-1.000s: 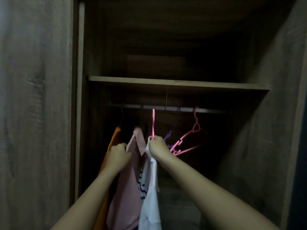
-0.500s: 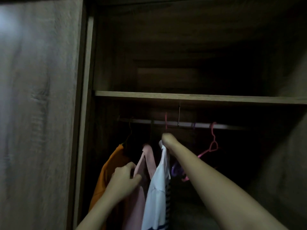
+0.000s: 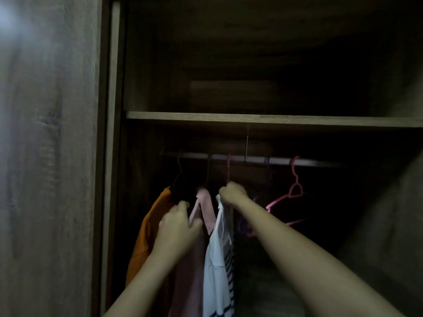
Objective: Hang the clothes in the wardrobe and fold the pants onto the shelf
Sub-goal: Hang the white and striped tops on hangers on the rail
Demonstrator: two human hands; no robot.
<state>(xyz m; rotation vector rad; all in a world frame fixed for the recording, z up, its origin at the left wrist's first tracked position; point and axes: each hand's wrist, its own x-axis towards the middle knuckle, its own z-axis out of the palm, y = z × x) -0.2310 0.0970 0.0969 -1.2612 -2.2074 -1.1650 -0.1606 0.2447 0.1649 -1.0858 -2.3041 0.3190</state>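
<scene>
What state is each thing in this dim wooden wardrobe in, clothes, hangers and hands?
Orange garment: hanging from the metal rail.
Pale pink garment: hanging, held by the left hand.
White dark-striped garment: on a pink hanger hooked over the rail, top gripped by the right hand.
Bare pink plastic hanger: hanging on the rail, no garment.
Wooden shelf: too dark to tell what lies on it.

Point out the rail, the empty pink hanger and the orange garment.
rail (image 3: 280, 160), head view, bare stretch between hooks
empty pink hanger (image 3: 296, 178), head view, stem below hook
orange garment (image 3: 146, 236), head view, upper side
</scene>
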